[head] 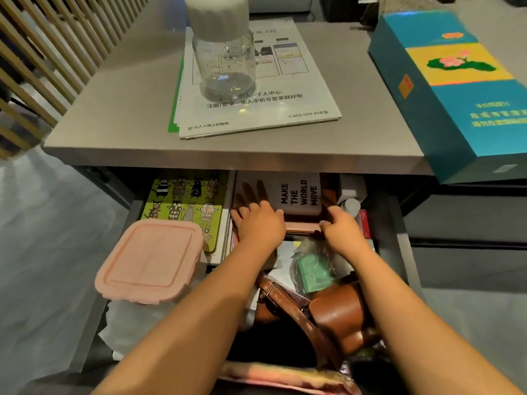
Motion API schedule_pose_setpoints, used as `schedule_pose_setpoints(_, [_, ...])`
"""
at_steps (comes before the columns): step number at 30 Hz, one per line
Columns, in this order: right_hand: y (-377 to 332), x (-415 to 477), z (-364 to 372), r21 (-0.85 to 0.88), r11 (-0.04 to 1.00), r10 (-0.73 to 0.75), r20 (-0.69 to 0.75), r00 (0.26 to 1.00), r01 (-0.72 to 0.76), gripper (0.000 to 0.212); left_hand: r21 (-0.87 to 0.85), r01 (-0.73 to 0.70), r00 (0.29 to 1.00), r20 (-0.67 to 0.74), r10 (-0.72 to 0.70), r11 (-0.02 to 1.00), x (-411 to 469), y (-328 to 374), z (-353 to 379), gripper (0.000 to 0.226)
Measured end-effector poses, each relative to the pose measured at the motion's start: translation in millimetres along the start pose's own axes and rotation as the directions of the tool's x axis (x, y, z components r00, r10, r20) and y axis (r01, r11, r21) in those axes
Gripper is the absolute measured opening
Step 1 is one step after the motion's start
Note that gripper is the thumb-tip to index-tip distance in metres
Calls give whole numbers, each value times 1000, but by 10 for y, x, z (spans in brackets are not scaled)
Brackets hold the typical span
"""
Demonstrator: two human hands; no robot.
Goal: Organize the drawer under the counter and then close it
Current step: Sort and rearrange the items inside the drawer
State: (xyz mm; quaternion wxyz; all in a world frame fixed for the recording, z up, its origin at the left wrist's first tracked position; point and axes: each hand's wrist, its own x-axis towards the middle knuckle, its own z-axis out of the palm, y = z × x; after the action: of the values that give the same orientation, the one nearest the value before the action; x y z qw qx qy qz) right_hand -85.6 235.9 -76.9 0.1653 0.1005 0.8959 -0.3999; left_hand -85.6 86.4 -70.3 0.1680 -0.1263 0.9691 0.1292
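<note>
Mid-sorting: left hand point(261, 225) is pressing spread fingers atop the lettered book point(299, 195); right hand point(342, 228) is curling fingers round its near-right corner. Squaring it is probably coming next.

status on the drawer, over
Left hand flat on grey box, right hand gripping its near corner. Drawer open, cluttered. Pink container sits over left rim, brown case piled high; may block closing.
</note>
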Motion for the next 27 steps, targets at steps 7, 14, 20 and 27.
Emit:
schedule_pose_setpoints(7, [-140, -306, -196, -79, 995, -46, 172, 984, 61, 39, -210, -74, 966, 227, 122, 975, -468, -284, -94, 44])
schedule_pose_setpoints(14, [-316, -510, 361, -305, 941, 7, 456, 890, 149, 38, -201, -180, 830, 494, 258, 963, -784, -529, -32, 55])
schedule_pose_setpoints(20, [-438, -288, 595, -167, 979, 174, 401, 900, -115, 30, -216, -246, 830, 458, 320, 945, -932, -563, -67, 36])
schedule_pose_setpoints(27, [-412, -151, 881, 123, 930, 285, 358, 889, -347, 30, -221, -223, 836, 458, 303, 949, -889, -580, -46, 33])
